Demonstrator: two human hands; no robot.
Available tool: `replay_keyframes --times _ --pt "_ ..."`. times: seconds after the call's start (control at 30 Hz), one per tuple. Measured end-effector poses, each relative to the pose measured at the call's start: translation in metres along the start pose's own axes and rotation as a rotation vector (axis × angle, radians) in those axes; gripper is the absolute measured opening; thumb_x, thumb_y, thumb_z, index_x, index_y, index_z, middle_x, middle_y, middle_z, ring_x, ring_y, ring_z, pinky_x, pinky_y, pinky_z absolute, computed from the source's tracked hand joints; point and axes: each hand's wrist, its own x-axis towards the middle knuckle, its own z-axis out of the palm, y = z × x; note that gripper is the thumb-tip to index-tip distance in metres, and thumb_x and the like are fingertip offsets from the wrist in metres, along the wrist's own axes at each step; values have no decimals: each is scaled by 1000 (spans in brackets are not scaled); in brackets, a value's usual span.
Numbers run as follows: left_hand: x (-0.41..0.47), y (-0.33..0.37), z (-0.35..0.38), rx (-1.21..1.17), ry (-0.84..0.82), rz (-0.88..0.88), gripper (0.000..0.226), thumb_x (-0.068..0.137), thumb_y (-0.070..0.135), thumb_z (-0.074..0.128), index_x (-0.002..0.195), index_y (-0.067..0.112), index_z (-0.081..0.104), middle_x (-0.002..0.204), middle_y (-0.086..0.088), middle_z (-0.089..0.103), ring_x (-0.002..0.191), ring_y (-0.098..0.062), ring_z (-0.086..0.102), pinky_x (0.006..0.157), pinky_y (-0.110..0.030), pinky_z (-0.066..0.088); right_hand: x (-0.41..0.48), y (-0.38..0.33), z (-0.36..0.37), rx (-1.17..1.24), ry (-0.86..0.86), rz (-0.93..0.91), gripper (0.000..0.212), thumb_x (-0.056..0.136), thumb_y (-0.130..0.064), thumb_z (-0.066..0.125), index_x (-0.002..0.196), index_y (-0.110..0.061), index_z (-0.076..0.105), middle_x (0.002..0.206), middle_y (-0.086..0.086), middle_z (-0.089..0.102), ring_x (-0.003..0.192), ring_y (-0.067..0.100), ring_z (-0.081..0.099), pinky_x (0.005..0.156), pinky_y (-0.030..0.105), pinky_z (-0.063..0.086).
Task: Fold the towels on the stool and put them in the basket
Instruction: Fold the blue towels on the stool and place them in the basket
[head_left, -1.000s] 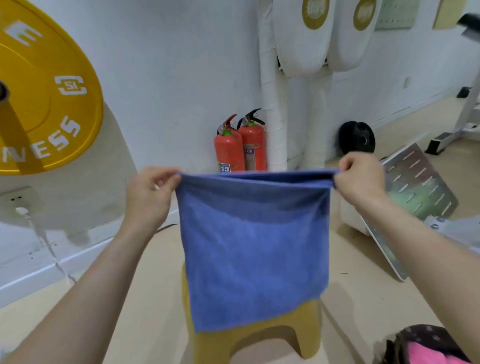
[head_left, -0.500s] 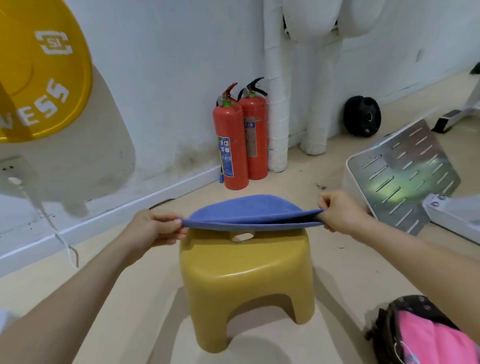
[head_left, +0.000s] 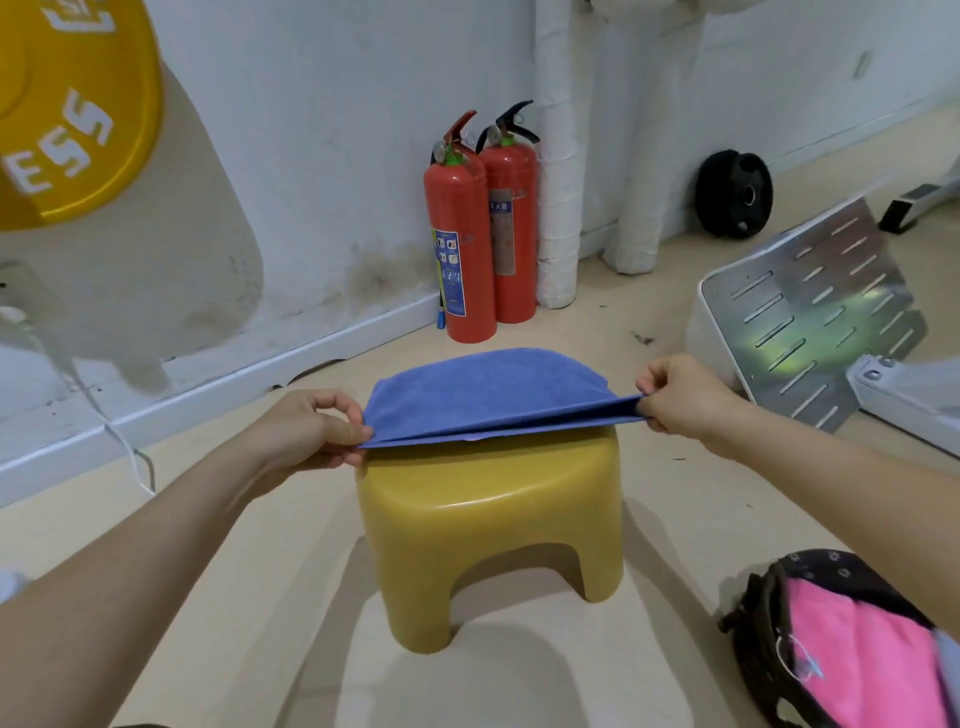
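Note:
A blue towel (head_left: 488, 392), folded in half, lies spread over the top of a yellow plastic stool (head_left: 488, 525). My left hand (head_left: 311, 434) pinches its near left corner and my right hand (head_left: 680, 395) pinches its near right corner, holding both layers stretched just above the seat. The far folded edge bulges upward. At the bottom right stands a dark basket (head_left: 769, 587) with a pink towel (head_left: 862, 660) inside it; part of the basket is cut off by the frame edge.
Two red fire extinguishers (head_left: 480, 228) stand against the white wall behind the stool. A perforated metal plate (head_left: 815, 306) leans at the right, a black weight plate (head_left: 732, 195) beyond it, a yellow weight plate (head_left: 72, 114) at the upper left. The floor is beige.
A second ago the towel hung upright between my hands. They came down and laid it folded flat over the stool, and it now rests lower on the seat.

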Motion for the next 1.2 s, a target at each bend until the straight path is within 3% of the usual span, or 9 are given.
replay_keyframes --times 0.13,0.23,0.3,0.53,0.77,0.87,1.0,1.1,1.2 --pt "-7 14 -19 10 -186 50 14 62 7 72 70 16 64 68 -9 60 58 -20 58 62 -25 49 -4 -11 -3 -283 58 -163 31 73 14 44 60 -13 38 47 2 42 38 18 44 42 21 28" --pt "-16 9 -23 211 -403 -52 11 62 7 71 71 14 71 65 -8 61 59 -22 61 61 -25 53 -11 -8 -5 -243 -237 -64 34 79 13 45 62 -15 35 47 2 46 36 11 55 41 19 34" --pt "-20 2 -20 371 -506 -107 11 63 9 74 73 15 74 68 -10 67 61 -21 66 58 -21 50 -13 0 -1 -186 -419 -6 36 83 14 45 64 -15 35 62 6 47 54 19 68 45 19 45" --pt "-16 -17 -15 504 -646 -217 15 75 5 76 81 19 77 85 -9 74 75 -18 71 64 -20 49 -6 24 -1 -6 -654 122 36 86 14 55 67 -13 39 74 11 56 77 26 71 59 21 53" --pt "-14 -25 -23 468 -814 -321 22 81 1 63 93 14 76 98 -11 74 90 -23 72 70 -23 53 -8 41 -19 56 -846 335 51 51 -36 92 79 -17 54 81 2 57 87 21 69 69 26 53" --pt "-10 -18 -35 393 -633 -331 27 72 4 49 83 8 74 99 -18 73 86 -27 72 63 -23 53 0 40 -14 73 -475 318 57 65 -57 77 96 -13 59 90 4 54 91 19 67 73 30 50" --pt "16 -19 -23 104 40 -199 22 91 6 44 81 7 64 87 -14 68 67 -21 67 55 -22 51 19 25 10 196 -194 334 47 87 -60 52 109 -20 63 100 5 59 95 17 59 81 34 48" --pt "31 -17 7 58 120 -261 31 94 37 47 91 13 66 86 -3 67 75 -19 63 63 -27 52 27 12 30 274 -163 365 41 89 -57 50 101 -21 66 99 -2 64 93 15 59 86 35 47" --pt "46 -14 24 -58 199 -223 33 93 45 51 92 16 66 89 1 64 76 -15 58 60 -26 47 35 2 41 384 -97 345 27 91 -44 56 97 -21 68 95 -8 66 83 9 59 70 27 45"
